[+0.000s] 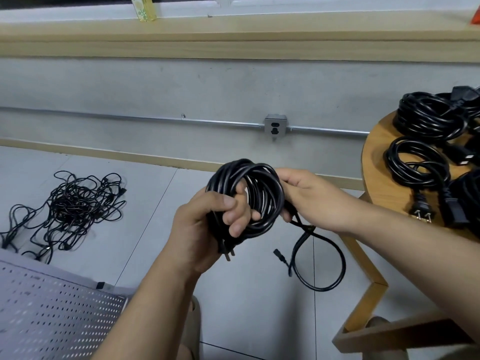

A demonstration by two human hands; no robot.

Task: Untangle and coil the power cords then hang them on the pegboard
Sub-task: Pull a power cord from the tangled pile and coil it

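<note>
**Head view.** Our left hand (207,224) is clamped on the lower-left side of the coil (259,193), with the fingers curled through its centre. The plug (228,253) hangs just below that fist. Our right hand (309,193) holds the cord where it leaves the coil's right side, fingers curled on it. Below the right grip, the loose tail (330,266) drops in one open loop and ends in its connector (280,255).

In our judgement, the left grip should hold firm so that no turns spring open. The right hand should lay the tail on in turns matching those in the coil.

Our right fingertips are hidden behind the coil. The pegboard (52,307), below the left grip, is cut off, and we cannot make out any hooks. In the tangled pile (75,203), well left of both grips, the cords cannot be counted. The frame edge cuts off the coiled cords (426,118) on the table (376,178).
</note>
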